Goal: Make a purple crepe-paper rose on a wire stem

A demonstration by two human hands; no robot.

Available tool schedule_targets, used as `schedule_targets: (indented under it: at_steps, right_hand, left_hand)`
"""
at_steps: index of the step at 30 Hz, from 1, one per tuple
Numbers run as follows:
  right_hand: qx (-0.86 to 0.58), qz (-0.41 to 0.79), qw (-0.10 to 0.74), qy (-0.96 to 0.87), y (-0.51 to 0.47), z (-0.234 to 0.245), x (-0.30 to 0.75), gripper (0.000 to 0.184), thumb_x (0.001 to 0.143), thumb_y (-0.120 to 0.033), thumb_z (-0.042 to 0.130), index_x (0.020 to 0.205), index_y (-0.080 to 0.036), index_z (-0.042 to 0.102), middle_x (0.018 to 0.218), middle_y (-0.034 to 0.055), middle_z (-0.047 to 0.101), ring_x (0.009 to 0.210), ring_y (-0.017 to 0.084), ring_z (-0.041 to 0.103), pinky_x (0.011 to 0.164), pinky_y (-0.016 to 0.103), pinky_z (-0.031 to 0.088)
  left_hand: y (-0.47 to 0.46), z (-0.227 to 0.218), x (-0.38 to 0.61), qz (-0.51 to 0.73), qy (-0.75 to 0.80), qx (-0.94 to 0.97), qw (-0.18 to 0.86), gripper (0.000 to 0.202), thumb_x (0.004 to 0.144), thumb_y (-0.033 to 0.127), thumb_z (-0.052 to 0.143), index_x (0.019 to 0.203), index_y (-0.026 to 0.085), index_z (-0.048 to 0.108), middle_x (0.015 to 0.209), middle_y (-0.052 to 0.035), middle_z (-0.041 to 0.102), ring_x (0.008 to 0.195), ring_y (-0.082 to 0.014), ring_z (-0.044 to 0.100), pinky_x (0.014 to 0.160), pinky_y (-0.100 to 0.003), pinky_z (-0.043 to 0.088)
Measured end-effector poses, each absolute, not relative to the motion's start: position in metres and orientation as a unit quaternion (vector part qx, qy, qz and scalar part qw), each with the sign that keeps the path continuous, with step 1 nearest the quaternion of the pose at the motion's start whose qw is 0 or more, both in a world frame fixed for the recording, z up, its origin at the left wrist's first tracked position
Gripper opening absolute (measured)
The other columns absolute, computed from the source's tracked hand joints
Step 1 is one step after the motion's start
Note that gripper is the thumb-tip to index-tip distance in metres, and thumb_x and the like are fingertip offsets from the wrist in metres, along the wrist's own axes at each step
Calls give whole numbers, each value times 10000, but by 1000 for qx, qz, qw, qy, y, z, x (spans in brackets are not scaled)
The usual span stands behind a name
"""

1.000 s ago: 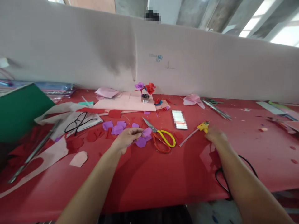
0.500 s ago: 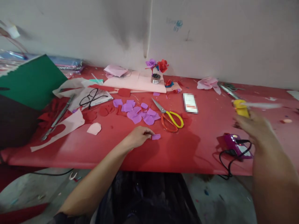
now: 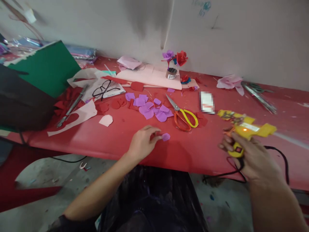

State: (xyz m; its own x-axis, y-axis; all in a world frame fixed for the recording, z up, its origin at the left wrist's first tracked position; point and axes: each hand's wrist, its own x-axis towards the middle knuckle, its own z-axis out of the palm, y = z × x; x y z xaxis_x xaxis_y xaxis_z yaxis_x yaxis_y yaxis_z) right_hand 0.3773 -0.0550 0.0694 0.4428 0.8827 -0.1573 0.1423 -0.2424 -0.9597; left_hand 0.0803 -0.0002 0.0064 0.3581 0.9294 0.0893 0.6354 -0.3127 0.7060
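A grey wall (image 3: pixel 96 25) with a dark patch (image 3: pixel 146 16) and a blue scribble (image 3: pixel 207 5) rose behind the red table (image 3: pixel 116 135), while small scraps (image 3: pixel 211 197) littered the grey floor (image 3: pixel 36 214) below.

And the R hand (image 3: pixel 256 158) covers part of the yellow glue gun's (image 3: pixel 245 130) grip! Its clear stick (image 3: pixel 288 139) is a blur twd the R edge. L hand (image 3: pixel 143 141) now: pinching fingertips hide one end of the purple petal (image 3: pixel 166 137). Phone (image 3: pixel 207 102)? Screen's all blocky pixels, can't read it. Roll label (image 3: pixel 171 77), too tiny. Wall writing (image 3: pixel 204 5) gets clipped up top, black cable (image 3: pixel 281 153) ducks behind the R wrist, & the R forearm (image 3: pixel 275 201) runs off the btm edge!
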Motion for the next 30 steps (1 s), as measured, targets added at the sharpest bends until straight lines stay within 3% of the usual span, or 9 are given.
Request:
schedule_targets:
  at_steps: [3,8,14,19,24,30]
  right_hand:
    - [-657,476,403,-424,-67,60,347,394,741,-559,657,668,-193,533,508,-21,466,489,113,437,540,280,430]
    - [-603,516,276,-542,-70,41,327,425,827,-587,536,888,-168,576,548,-26,488,502,119,450,501,261,379]
    - [-603,493,245,-577,-65,27,320,407,888,-558,450,884,-168,569,545,-32,474,515,129,468,537,273,401]
    - [-625,479,207,-580,-64,25,318,431,880,-575,451,751,-179,563,544,-16,497,513,130,481,528,271,396]
    - [-629,490,194,-572,-64,23,317,440,877,-589,450,808,-175,580,547,-16,511,515,135,485,526,273,394]
    - [-624,505,200,-562,-64,17,316,452,882,-592,441,686,-194,533,532,-9,509,518,138,489,554,281,401]
  left_hand:
    - [-23,-6,75,244,451,844,155,219,896,256,509,1019,208,683,1084,-39,695,801,-138,668,665,-248,522]
    - [-41,-19,75,172,377,910,-7,348,947,261,416,1241,149,563,1272,-100,621,765,-149,672,630,-298,539]
    - [-38,-21,81,131,389,912,-19,392,963,359,377,1244,155,559,1314,-113,586,757,-158,656,648,-326,532]
    - [-39,-22,81,125,384,915,-19,396,968,347,363,1257,144,543,1325,-114,569,751,-150,639,659,-328,521]
    - [-39,-19,82,133,404,905,-8,392,957,384,382,1240,167,545,1221,-105,597,724,-151,623,646,-331,510]
    - [-39,-16,83,134,416,900,0,381,956,394,373,1221,182,546,1074,-84,597,705,-158,606,636,-333,508]
